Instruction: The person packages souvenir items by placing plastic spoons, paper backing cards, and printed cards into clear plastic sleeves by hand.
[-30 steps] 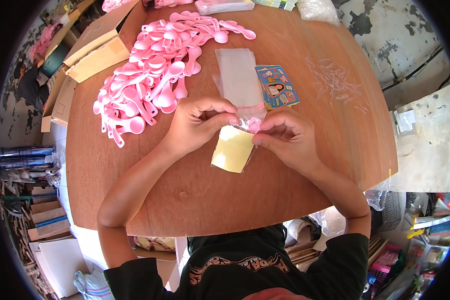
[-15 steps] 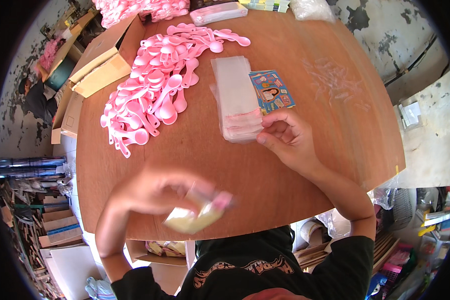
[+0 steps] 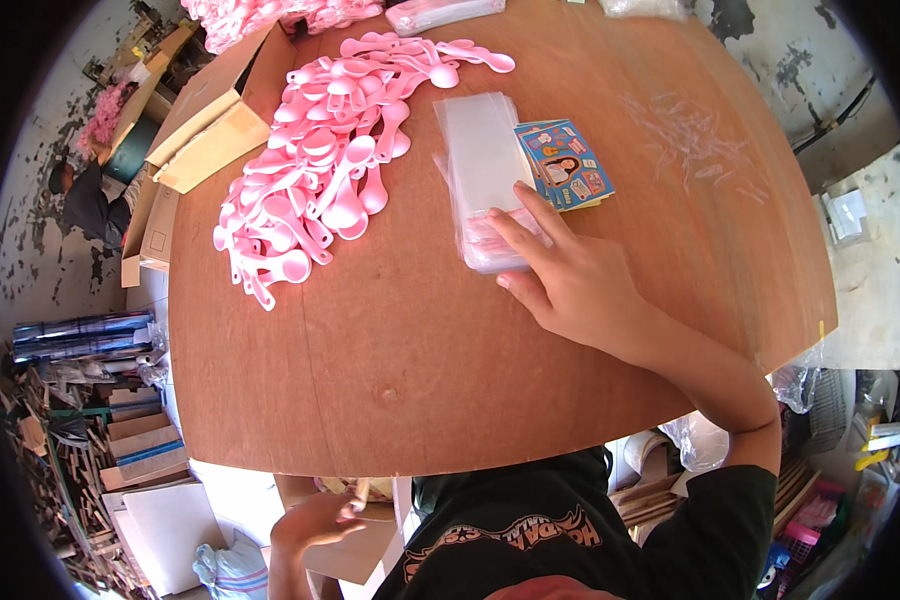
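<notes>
Head view: your right hand (image 3: 585, 285) lies with fingers spread on lower end of stacked clear plastic bags (image 3: 485, 140), gripping nothing. Bags rest on brown wooden table (image 3: 420, 370), beside blue printed cards (image 3: 575, 165), right of pink plastic spoons (image 3: 347, 212). Your left hand (image 3: 315, 520), half-curled, hangs near cardboard box (image 3: 355, 555); cannot tell if holding anything.

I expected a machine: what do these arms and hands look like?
They are human: the left hand and right hand are ungloved and bare-wristed. The right arm has a short black fabric sleeve, part of a black T-shirt with pale orange lettering across the front.
</notes>
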Demonstrator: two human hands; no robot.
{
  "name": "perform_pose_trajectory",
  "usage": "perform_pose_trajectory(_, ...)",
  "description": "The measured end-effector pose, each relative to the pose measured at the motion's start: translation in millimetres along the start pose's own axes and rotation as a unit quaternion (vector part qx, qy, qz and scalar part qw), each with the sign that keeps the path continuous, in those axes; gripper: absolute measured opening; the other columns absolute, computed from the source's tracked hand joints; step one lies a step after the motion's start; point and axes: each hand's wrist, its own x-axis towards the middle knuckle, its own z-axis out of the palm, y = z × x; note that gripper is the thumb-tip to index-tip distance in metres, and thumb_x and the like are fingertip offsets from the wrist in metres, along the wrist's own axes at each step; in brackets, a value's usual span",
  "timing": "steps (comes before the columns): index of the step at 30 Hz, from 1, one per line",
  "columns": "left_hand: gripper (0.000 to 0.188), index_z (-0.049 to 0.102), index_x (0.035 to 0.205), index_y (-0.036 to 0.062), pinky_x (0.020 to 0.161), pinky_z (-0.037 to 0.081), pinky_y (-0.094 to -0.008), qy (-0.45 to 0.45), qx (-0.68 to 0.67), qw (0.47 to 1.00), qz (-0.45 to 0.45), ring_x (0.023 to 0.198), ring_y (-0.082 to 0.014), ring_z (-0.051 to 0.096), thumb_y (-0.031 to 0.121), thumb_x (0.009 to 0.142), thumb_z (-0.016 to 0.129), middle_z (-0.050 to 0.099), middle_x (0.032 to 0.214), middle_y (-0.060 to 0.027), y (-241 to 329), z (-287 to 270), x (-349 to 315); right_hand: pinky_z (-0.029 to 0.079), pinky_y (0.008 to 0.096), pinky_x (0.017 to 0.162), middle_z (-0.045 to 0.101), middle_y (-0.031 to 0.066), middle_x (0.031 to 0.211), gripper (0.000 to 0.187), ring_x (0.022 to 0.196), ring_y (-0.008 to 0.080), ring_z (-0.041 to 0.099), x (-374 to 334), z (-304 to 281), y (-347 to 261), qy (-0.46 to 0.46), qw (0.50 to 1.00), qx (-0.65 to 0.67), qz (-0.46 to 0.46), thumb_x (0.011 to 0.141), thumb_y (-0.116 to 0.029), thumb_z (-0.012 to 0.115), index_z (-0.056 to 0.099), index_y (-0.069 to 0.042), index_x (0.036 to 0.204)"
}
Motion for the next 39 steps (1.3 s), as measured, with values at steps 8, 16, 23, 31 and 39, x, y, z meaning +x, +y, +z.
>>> perform_pose_trajectory(8,0.024,0.065,0.112,0.0069,0.074,0.055,-0.0352,-0.056,0.038,0.898,0.434,0.085,-0.0267,0.069,0.024,0.095,0.062,0.069,0.098,-0.0079,119.3,-87.3,-16.7,0.053,0.0367,0.051,0.047,0.0277,0.138,0.050,0.066,0.0312,0.069,7.4,14.4,-7.3,-0.067,0.991,-0.110,0.038,0.091,-0.039,0.061,0.057,-0.009,0.131)
perform_pose_trajectory(16,0.029,0.064,0.108,0.0043,0.066,0.054,-0.0421,0.385,0.167,0.747,0.516,0.078,-0.0335,0.065,0.010,0.080,0.067,0.062,0.091,-0.0131,187.5,-176.4,63.6,0.055,0.0372,0.053,0.051,0.0248,0.137,0.057,0.065,0.0314,0.069,6.5,14.0,-1.4,-0.040,0.993,-0.101,0.036,0.090,-0.038,0.061,0.054,0.003,0.130)
perform_pose_trajectory(23,0.046,0.062,0.117,0.0025,0.086,0.050,-0.0421,0.529,0.115,0.701,0.464,0.102,-0.0351,0.059,-0.009,0.072,0.060,0.059,0.114,-0.0165,185.4,-216.1,133.0,0.054,0.0374,0.053,0.051,0.0233,0.138,0.060,0.065,0.0307,0.069,6.7,17.6,-4.1,-0.024,0.994,-0.102,0.019,0.089,-0.037,0.062,0.052,0.005,0.131)
perform_pose_trajectory(31,0.050,0.058,0.123,0.0002,0.094,0.044,-0.0434,0.522,0.122,0.686,0.491,0.110,-0.0346,0.053,-0.005,0.073,0.059,0.057,0.120,-0.0153,188.4,-205.8,155.8,0.051,0.0330,0.049,0.054,0.0207,0.137,0.055,0.061,0.0258,0.067,7.5,9.8,-11.3,0.042,0.996,-0.082,0.018,0.086,-0.029,0.065,0.055,0.005,0.128)
perform_pose_trajectory(39,0.049,0.044,0.133,-0.0004,0.090,0.048,-0.0385,0.486,-0.132,0.675,0.540,0.104,-0.0269,0.059,0.012,0.090,0.062,0.058,0.119,-0.0151,179.3,-199.5,160.4,0.048,0.0287,0.049,0.059,0.0158,0.133,0.050,0.059,0.0197,0.064,7.8,6.3,-19.0,0.098,0.991,-0.044,-0.083,0.078,-0.016,0.071,0.061,0.000,0.123)
